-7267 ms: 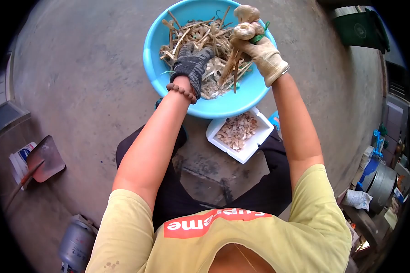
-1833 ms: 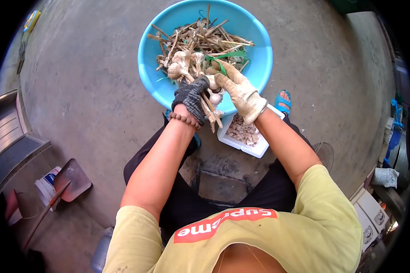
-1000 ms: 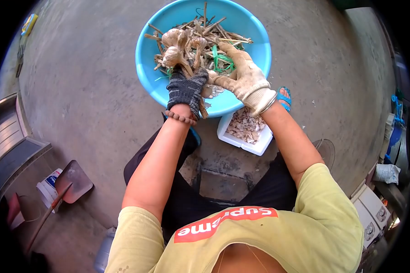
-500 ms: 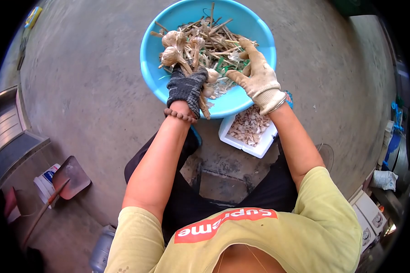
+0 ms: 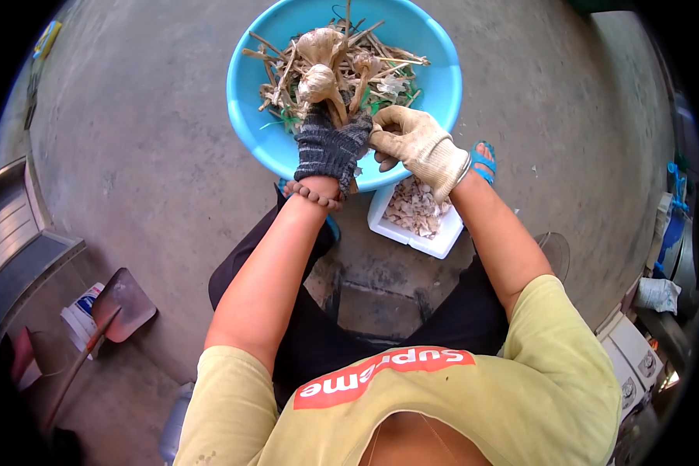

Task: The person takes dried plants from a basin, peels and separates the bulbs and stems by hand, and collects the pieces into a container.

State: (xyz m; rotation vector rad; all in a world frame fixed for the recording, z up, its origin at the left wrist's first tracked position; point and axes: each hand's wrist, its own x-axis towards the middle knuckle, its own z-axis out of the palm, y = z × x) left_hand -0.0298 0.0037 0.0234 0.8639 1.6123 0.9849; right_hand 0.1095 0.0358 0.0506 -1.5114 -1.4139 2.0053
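Observation:
Several garlic bulbs (image 5: 318,84) on dry stalks stand up out of my left hand (image 5: 332,147), which wears a dark grey glove and is closed around the stalks. Close against it, my right hand (image 5: 411,144), in a cream glove, has its fingers curled by the stalks; what they pinch, if anything, is hidden. Both hands are over the near part of a blue basin (image 5: 244,116). Inside the basin lie dry stalks (image 5: 283,70), papery skins and bits of green tie.
A white foam box (image 5: 438,247) of garlic cloves (image 5: 417,208) sits below the basin, between my legs. At the left are a shovel (image 5: 124,307) and a white bucket (image 5: 78,318). A wrapped bundle (image 5: 658,296) and a metal pot stand at the right edge.
My right hand has come back from the basin's right side to my left hand, its fingers now curled. The green tie it had earlier lies in the basin. The bulbs are tilted more upright.

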